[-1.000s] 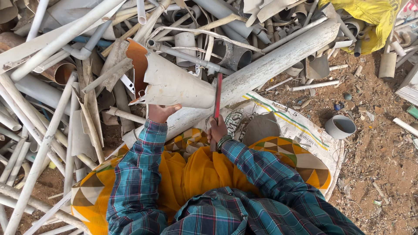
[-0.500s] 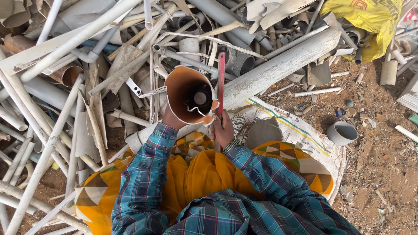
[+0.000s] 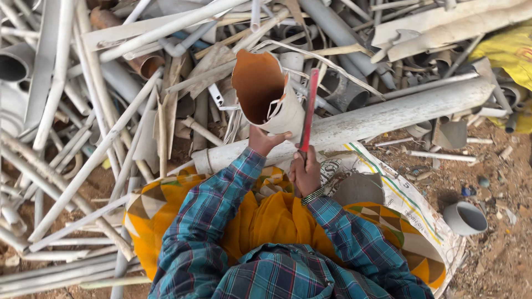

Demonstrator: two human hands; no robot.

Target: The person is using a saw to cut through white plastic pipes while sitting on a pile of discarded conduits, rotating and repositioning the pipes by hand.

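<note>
My left hand [image 3: 265, 139] grips the lower end of a broken piece of wide plastic pipe [image 3: 266, 91], grey-white outside and orange-brown inside, held upright with its open mouth toward me. My right hand [image 3: 305, 170] is shut on the handle of a long red flat tool [image 3: 309, 108]. The tool's blade rises along the right side of the pipe piece, close to its wall. Both sleeves are blue-green plaid, above yellow-orange cloth on my lap.
A heap of grey and white plastic pipes and strips [image 3: 100, 127] fills the left and top. A long thick pipe [image 3: 388, 113] lies across behind my hands. A woven sack [image 3: 399, 194] lies at the right, a short pipe ring [image 3: 465, 217] on the dirt, yellow sheeting [image 3: 507, 50] top right.
The pipe piece was turned from lying sideways, grey side out, to upright with its orange inside facing me. The red tool stayed upright and moved close to its right side.
</note>
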